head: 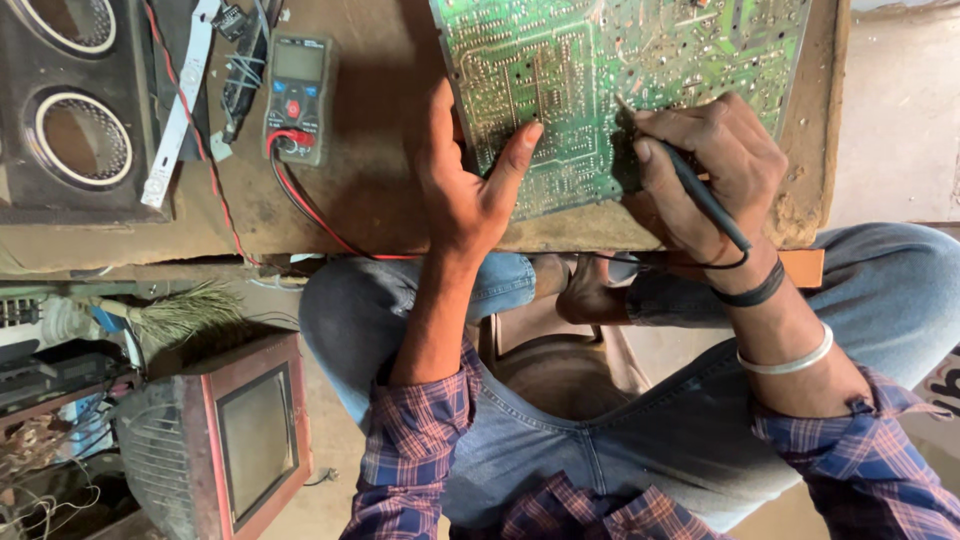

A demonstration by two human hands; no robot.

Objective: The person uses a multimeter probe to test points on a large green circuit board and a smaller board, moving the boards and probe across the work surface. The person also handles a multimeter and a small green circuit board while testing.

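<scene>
**Inspector:** Report the main item.

**Assistant:** One green circuit board (620, 90), flat and rectangular, its solder side up with dense pale traces, lying on a worn brown bench (370, 190) at the twelve o'clock part of the view.

**Inspector:** Hands?

**Assistant:** Two. The left hand (465, 185) rests at the board's seven o'clock corner, fingers (515, 150) spread and unclenched, thumb pressing the board's face. The right hand (715, 165) sits at the board's five o'clock edge, fingers curled tight around one slim black probe (700, 190), tip on the board.

**Inspector:** Instruments?

**Assistant:** One multimeter (298, 98), dark casing with a grey screen, at ten o'clock of the left hand. One red lead (300, 205) runs from it across the bench (a black lead beside it is harder to follow).

**Inspector:** Surroundings?

**Assistant:** One black speaker box (75, 110) at nine o'clock, showing two round, mesh-covered cones. One small boxy set (245, 440) with a reddish frame and a grey screen stands on the floor at seven o'clock. The wrist of the right hand carries one black band (755, 293) and one silver metal bangle (795, 360). Sleeves are plaid cloth; trousers are blue denim.
</scene>
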